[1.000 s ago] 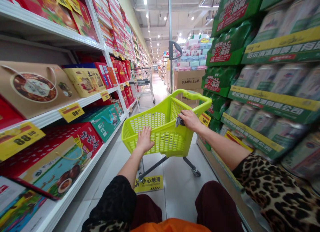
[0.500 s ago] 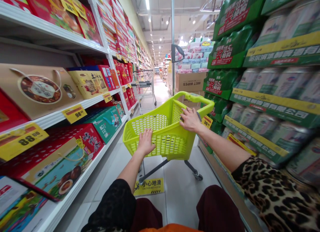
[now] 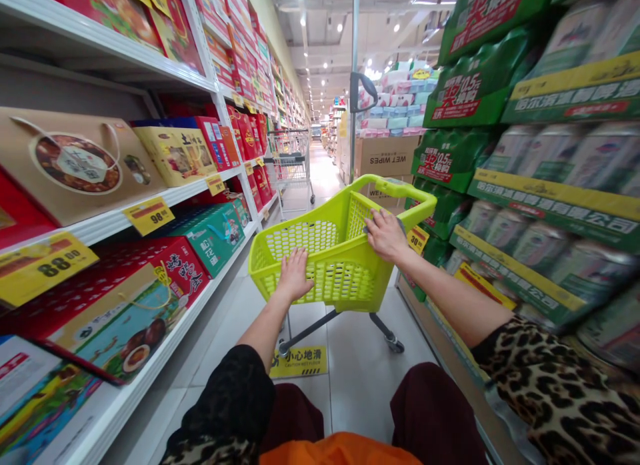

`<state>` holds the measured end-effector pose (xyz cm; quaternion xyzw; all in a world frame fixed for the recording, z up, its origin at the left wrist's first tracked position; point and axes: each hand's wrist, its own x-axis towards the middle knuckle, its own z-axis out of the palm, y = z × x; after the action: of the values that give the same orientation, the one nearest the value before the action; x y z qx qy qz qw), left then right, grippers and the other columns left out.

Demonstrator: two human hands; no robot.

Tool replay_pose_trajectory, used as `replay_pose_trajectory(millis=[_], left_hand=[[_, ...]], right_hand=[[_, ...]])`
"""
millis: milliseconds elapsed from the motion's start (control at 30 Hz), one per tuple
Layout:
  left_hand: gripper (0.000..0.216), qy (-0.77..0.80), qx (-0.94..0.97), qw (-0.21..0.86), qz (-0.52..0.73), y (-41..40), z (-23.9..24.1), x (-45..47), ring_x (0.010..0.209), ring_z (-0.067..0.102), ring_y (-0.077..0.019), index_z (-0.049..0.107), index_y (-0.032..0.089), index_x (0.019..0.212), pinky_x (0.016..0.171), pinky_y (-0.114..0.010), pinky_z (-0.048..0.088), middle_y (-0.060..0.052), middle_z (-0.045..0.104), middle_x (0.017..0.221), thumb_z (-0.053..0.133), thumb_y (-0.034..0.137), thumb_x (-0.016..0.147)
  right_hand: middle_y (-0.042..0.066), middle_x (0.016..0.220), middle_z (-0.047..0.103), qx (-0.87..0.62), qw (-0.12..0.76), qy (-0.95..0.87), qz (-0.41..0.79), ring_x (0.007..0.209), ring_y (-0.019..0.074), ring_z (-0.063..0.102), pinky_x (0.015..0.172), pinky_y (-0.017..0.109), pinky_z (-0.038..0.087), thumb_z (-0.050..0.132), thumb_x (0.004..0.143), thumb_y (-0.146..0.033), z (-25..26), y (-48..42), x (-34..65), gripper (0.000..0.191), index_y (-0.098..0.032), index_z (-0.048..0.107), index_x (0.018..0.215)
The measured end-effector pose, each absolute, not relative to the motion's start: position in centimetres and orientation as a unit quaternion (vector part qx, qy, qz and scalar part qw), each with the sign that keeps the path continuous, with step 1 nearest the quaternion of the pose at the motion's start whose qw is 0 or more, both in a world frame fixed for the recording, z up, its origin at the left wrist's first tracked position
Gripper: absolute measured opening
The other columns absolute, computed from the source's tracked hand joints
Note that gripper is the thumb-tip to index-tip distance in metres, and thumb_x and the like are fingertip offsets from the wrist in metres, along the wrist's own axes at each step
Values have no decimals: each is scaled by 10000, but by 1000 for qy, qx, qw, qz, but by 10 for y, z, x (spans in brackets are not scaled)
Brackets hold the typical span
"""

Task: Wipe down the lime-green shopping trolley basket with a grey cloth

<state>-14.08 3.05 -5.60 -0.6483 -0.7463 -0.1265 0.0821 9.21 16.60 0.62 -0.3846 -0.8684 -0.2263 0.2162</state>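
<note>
left hand (image 3: 295,273): grip loose, palm flat on green cart (image 3: 334,286) near wall
right hand (image 3: 385,235): grip curled over cart's right rim

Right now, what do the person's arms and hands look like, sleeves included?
The left hand and right hand are bare: no gloves, rings or watch show. The right sleeve is leopard print, tan with black spots, ending near the elbow. The left sleeve looks black, with leopard print at its lower edge.
</note>
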Motion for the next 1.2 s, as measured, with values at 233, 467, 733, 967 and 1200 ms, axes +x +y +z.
replay_pose_trajectory(millis=[233, 467, 733, 967, 1200], left_hand=[[751, -749, -651, 66, -107, 31, -51, -144, 1379, 163, -263, 318, 126, 1341, 1124, -484, 145, -105, 273, 1476, 540, 249, 635], [773, -750, -649, 66, -109, 31, -51, -141, 1384, 143, -261, 293, 107, 1360, 1126, -480, 126, -114, 246, 1486, 554, 240, 645], [832, -734, -669, 89, -75, 20, -54, -154, 1393, 87, -256, 211, 113, 1395, 1123, -470, 117, -120, 179, 1506, 562, 233, 649], [838, -814, -566, 93, -93, -22, -71, -194, 1385, 103, -302, 206, 103, 1395, 1085, -485, 235, -169, 149, 1504, 567, 148, 641], [853, -804, -581, 84, -89, -25, -69, -198, 1377, 117, -323, 223, 74, 1377, 1081, -431, 265, -216, 162, 1488, 611, 166, 622]], right_hand=[[140, 1428, 355, -362, 190, -891, -198, 1269, 325, 341, 1013, 503, 256, 383, 861, -225, 9, 165, 79, 445, -137, 466, 1289], [135, 1379, 429, -377, 232, -879, -180, 1210, 295, 408, 991, 463, 298, 359, 873, -211, 11, 176, 91, 378, -131, 533, 1199], [119, 1419, 370, -342, 223, -885, -222, 1260, 336, 311, 1006, 515, 250, 402, 864, -249, -17, 154, 65, 394, -170, 528, 1229], [142, 1398, 386, -385, 234, -866, -218, 1236, 325, 339, 1025, 499, 234, 430, 843, -233, -16, 159, 68, 399, -151, 532, 1220], [166, 1410, 367, -337, 242, -892, -176, 1252, 352, 329, 1003, 513, 257, 448, 819, -226, -46, 116, 0, 451, -125, 499, 1256]])
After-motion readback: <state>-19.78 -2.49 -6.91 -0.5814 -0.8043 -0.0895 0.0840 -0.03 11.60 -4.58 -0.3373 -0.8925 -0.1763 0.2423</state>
